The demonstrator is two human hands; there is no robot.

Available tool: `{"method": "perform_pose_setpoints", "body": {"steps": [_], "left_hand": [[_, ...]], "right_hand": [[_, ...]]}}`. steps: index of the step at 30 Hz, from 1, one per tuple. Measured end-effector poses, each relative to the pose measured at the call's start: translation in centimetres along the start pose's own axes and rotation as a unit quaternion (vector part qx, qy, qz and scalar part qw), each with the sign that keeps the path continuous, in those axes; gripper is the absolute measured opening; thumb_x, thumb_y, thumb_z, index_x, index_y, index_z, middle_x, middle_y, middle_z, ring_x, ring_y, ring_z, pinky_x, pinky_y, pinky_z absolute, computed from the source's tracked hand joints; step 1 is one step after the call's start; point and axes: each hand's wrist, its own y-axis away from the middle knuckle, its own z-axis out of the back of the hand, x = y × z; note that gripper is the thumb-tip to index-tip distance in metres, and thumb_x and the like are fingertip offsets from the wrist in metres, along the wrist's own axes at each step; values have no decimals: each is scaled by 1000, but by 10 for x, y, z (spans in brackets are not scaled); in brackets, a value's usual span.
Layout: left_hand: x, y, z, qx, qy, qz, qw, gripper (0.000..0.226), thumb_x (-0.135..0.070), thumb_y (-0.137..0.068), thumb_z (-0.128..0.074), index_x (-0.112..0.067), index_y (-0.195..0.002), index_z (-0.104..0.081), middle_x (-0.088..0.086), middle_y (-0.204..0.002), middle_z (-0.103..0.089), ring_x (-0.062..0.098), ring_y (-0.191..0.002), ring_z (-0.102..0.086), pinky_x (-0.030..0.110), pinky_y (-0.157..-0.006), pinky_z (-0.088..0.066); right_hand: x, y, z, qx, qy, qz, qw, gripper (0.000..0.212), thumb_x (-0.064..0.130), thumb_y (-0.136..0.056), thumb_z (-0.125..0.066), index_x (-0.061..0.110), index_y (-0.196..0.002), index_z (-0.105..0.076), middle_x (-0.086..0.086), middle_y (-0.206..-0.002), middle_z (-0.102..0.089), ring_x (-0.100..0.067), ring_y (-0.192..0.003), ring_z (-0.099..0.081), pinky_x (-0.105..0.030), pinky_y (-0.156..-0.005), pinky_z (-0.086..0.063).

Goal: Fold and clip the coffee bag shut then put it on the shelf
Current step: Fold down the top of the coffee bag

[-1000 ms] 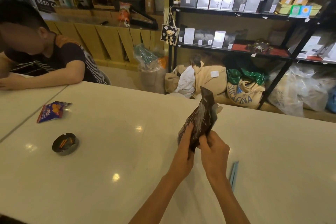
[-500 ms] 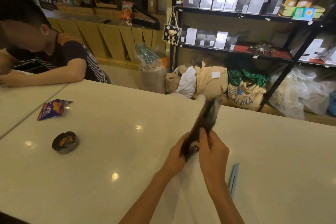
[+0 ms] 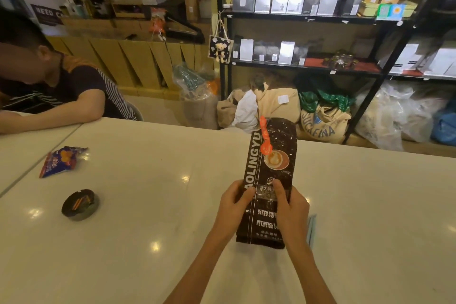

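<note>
Coffee bag upright in my hands, top not folded yet

Coffee bag stands upright on the white worktop, with its printed front turned to me and its bottom edge resting on the surface. Its top looks flat and full height; I see no fold there and no clip on it. An orange strip on the upper front seems to be part of the print or a tag, I cannot tell which.

My left hand is closed on the left edge of the bag, thumb on the front. My right hand grips the right side in the same way, at the middle of the bag.

Just to the right of my right hand a thin pale blue stick lies on the worktop. It is probably the clip, and it is not picked up.

Behind the worktop the black shelf carries rows of other bags, well apart from mine.

I judge the task is at its beginning: the folding, the clipping and the placing on the shelf are all left to do.
</note>
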Motion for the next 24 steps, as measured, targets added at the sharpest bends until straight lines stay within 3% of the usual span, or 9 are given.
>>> {"method": "perform_pose_setpoints", "body": {"steps": [2,4,8,11,14,16,18,20,24], "left_hand": [[7,0,-8,-62,-33,-2,998,15,-17,-98,-57,-14,-83,-58,7,-84,-72,21,-78,-71,30,-66,-59],[15,3,-15,-109,-8,14,994,21,-14,-99,-54,-11,-78,-55,9,-79,-68,21,-73,-66,33,-63,-58],[15,7,-18,-101,19,16,995,15,-23,-101,-52,-12,-97,-61,6,-92,-73,21,-83,-73,32,-71,-61],[5,0,-21,-94,-10,11,995,30,-31,-100,-54,-3,-98,-64,18,-94,-73,22,-82,-72,43,-75,-61],[2,-1,-29,-96,20,35,995,32,-31,-100,-53,-1,-96,-66,18,-92,-74,23,-81,-71,42,-76,-60],[1,1,-30,-56,35,44,997,27,-30,-100,-52,-7,-104,-65,9,-96,-76,22,-88,-73,37,-77,-61],[-4,1,-27,-8,22,28,999,21,-28,-100,-52,-13,-114,-61,3,-104,-76,18,-95,-74,30,-78,-60],[-12,-2,-27,7,-9,0,1000,19,-27,-100,-53,-14,-111,-63,0,-100,-77,13,-91,-75,25,-73,-59],[-19,0,-35,-29,-39,-32,998,24,-27,-101,-52,-19,-86,-68,-3,-79,-77,10,-75,-74,21,-64,-57]], "right_hand": [[-11,1,-4,-5,20,-9,1000,23,45,-90,-52,26,-85,-63,8,-78,-71,-7,-68,-71,-13,-53,-52],[-16,-1,-6,3,21,-19,1000,26,41,-95,-48,21,-89,-63,3,-80,-72,-6,-68,-70,-14,-53,-53],[-26,1,-4,43,107,-17,993,36,55,-88,-52,23,-102,-61,10,-84,-70,-5,-72,-69,-21,-62,-55],[-33,11,-1,-7,93,-2,996,39,58,-86,-49,24,-83,-67,6,-73,-72,-7,-64,-70,-31,-61,-60],[-30,12,3,-38,10,-24,999,37,45,-94,-45,24,-71,-65,1,-70,-73,-16,-65,-71,-37,-60,-61],[-27,7,10,-4,-32,-42,999,31,36,-98,-45,23,-80,-67,0,-77,-74,-19,-72,-73,-34,-63,-60],[-23,5,18,71,-69,-45,994,15,30,-97,-51,26,-101,-64,0,-93,-74,-17,-85,-73,-30,-71,-59],[-19,0,24,100,-78,-41,991,22,29,-93,-58,22,-113,-62,-2,-101,-73,-15,-91,-72,-31,-76,-60],[-2,-6,20,-18,-54,-16,998,26,39,-95,-52,19,-90,-68,0,-82,-74,-5,-71,-72,-17,-59,-56]]}}
